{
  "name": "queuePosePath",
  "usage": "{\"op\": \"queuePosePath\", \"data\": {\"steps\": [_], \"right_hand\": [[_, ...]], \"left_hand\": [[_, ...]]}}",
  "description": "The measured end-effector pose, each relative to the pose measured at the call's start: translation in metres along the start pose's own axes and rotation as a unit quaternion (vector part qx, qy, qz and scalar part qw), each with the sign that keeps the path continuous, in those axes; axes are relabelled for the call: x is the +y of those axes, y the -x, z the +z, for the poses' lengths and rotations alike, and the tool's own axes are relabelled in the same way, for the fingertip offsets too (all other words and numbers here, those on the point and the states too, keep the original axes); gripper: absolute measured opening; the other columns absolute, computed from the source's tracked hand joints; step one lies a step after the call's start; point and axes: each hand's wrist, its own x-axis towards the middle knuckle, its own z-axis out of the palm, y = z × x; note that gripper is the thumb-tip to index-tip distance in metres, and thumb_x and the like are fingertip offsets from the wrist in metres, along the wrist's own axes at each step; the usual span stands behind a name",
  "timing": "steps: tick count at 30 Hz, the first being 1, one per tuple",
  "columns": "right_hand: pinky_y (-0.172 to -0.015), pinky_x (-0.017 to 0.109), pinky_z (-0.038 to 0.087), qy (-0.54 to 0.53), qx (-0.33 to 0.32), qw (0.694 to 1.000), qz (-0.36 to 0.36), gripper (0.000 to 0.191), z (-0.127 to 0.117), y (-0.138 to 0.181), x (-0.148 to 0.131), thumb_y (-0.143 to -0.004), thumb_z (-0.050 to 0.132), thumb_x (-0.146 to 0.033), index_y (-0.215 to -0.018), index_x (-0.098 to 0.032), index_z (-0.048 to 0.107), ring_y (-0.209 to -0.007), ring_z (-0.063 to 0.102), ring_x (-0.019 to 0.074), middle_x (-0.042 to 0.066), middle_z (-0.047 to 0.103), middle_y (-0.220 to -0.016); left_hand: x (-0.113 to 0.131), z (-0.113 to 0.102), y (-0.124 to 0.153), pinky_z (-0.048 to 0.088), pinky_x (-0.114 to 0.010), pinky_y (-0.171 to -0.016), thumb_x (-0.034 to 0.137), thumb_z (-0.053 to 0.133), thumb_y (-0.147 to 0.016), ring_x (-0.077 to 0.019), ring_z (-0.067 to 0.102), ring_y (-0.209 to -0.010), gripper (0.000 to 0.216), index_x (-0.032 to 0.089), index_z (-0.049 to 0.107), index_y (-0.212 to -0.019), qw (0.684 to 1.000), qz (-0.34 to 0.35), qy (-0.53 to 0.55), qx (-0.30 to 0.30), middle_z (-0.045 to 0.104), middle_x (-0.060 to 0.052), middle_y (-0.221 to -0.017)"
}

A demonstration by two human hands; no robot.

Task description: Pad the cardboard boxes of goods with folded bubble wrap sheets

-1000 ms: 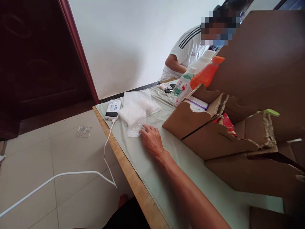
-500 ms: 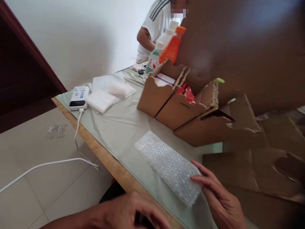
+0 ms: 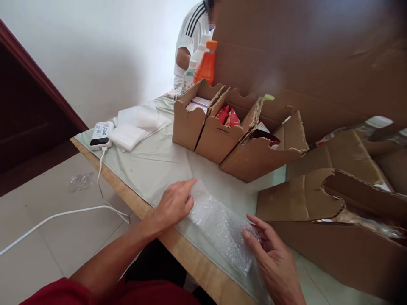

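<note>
A clear strip of bubble wrap (image 3: 219, 224) lies slantwise on the cloth-covered table in front of me. At its far left end is my left hand (image 3: 173, 203), fingers closed on the edge there. My right hand (image 3: 275, 258) is at the opposite, nearer end, its thumb on the wrap and its fingers around the edge. The fingertips under the plastic are partly hidden.
Cardboard bins (image 3: 222, 140) holding packets stand behind the wrap, and another cardboard box (image 3: 295, 199) is close on the right. Folded white plastic sheets (image 3: 130, 135) and a white power bank (image 3: 101, 134) with a cable lie left. Beyond the bottles (image 3: 206, 63) is a person (image 3: 187, 38).
My left hand has moved from the table's front edge up to the wrap's far left end. My right hand stays at the near end. The view has shifted slightly.
</note>
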Motion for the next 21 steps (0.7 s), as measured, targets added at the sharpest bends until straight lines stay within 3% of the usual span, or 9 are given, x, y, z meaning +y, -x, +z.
{"op": "queuePosePath", "data": {"steps": [3,7,9,11,14,17,21], "right_hand": [[-0.078,0.035,0.058,0.074,0.014,0.996,-0.038,0.05,0.003,-0.007,-0.012,-0.079,0.064,-0.055,-0.117,-0.024,0.073,-0.089,0.073,0.025,0.009,0.077,-0.102],[-0.084,0.042,0.056,0.147,-0.008,0.988,-0.049,0.057,0.017,-0.023,-0.017,-0.075,0.056,-0.05,-0.12,-0.018,0.073,-0.091,0.072,0.0288,0.013,0.077,-0.102],[-0.082,0.042,0.056,0.158,-0.004,0.987,-0.036,0.064,0.022,-0.026,-0.013,-0.075,0.056,-0.053,-0.125,-0.016,0.071,-0.089,0.072,0.0289,0.014,0.077,-0.102],[-0.08,0.041,0.056,0.159,0.006,0.987,-0.022,0.068,0.023,-0.026,-0.009,-0.077,0.055,-0.056,-0.129,-0.015,0.069,-0.087,0.071,0.0281,0.013,0.076,-0.103],[-0.078,0.04,0.055,0.161,0.016,0.987,-0.008,0.067,0.021,-0.024,-0.004,-0.077,0.056,-0.058,-0.128,-0.016,0.069,-0.084,0.071,0.0271,0.012,0.076,-0.1],[-0.078,0.041,0.055,0.166,0.018,0.986,-0.013,0.065,0.02,-0.024,-0.004,-0.076,0.057,-0.057,-0.125,-0.016,0.071,-0.081,0.07,0.0266,0.012,0.077,-0.097],[-0.076,0.039,0.055,0.164,0.016,0.986,-0.025,0.062,0.02,-0.023,-0.005,-0.079,0.057,-0.056,-0.122,-0.015,0.073,-0.077,0.068,0.0255,0.012,0.077,-0.092]], "left_hand": [[-0.007,-0.014,0.017,0.054,-0.032,-0.074,0.014,0.054,-0.087,-0.0201,0.067,-0.077,0.059,0.017,0.049,-0.146,1.0,-0.014,0.003,-0.01,0.07,-0.002,-0.089],[-0.024,-0.016,0.016,0.053,-0.035,-0.072,0.014,0.056,-0.086,-0.0228,0.066,-0.075,0.061,0.012,0.048,-0.147,0.998,-0.058,-0.024,-0.026,0.069,-0.003,-0.085],[-0.029,-0.013,0.014,0.055,-0.038,-0.075,0.017,0.059,-0.086,-0.0238,0.067,-0.08,0.061,0.011,0.047,-0.146,0.999,-0.05,-0.016,0.007,0.07,-0.007,-0.096],[-0.028,-0.012,0.016,0.056,-0.041,-0.081,0.02,0.059,-0.088,-0.0255,0.067,-0.089,0.056,0.011,0.049,-0.143,0.997,-0.023,-0.009,0.076,0.068,-0.011,-0.108],[-0.013,-0.01,0.025,0.054,-0.046,-0.095,0.018,0.055,-0.093,-0.0295,0.062,-0.11,0.041,0.014,0.056,-0.134,0.986,0.068,-0.012,0.151,0.065,-0.015,-0.122],[0.004,-0.002,0.033,0.048,-0.05,-0.107,0.015,0.057,-0.093,-0.0317,0.054,-0.128,0.035,0.017,0.06,-0.128,0.981,0.176,-0.023,0.08,0.061,-0.015,-0.134],[0.005,0.011,0.034,0.049,-0.052,-0.104,0.019,0.064,-0.089,-0.0328,0.056,-0.123,0.03,0.017,0.064,-0.119,0.982,0.178,-0.039,-0.039,0.064,-0.015,-0.129]]}}
